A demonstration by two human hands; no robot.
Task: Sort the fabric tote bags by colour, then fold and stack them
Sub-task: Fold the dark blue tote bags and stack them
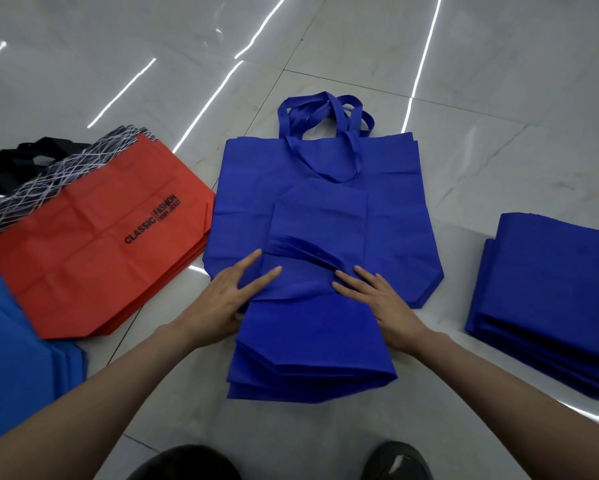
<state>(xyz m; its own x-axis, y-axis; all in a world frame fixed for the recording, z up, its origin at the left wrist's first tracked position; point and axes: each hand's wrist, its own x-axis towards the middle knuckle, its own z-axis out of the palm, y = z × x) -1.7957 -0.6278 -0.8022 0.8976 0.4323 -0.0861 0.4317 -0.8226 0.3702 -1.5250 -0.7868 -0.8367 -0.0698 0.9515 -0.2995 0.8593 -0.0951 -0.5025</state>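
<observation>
A pile of dark blue tote bags (pixel 395 209) lies flat in the middle of the floor, handles pointing away. On its near end sits a folded dark blue bag (pixel 312 344), its top layers fanned open. My left hand (pixel 232 296) presses flat on the fold's left side, fingers straight. My right hand (pixel 377 299) presses flat on its right side. Folded dark blue bags (pixel 547 299) form a stack at the right. Red bags (pixel 97 251) printed "CLASSIC FASHION" lie stacked at the left. Lighter blue bags (pixel 17 351) sit at the lower left.
The floor (pixel 499 98) is glossy pale tile with light streaks. Black handles (pixel 17 164) stick out behind the red stack. Two dark shoes (pixel 395 462) show at the bottom edge, close to the folded bag.
</observation>
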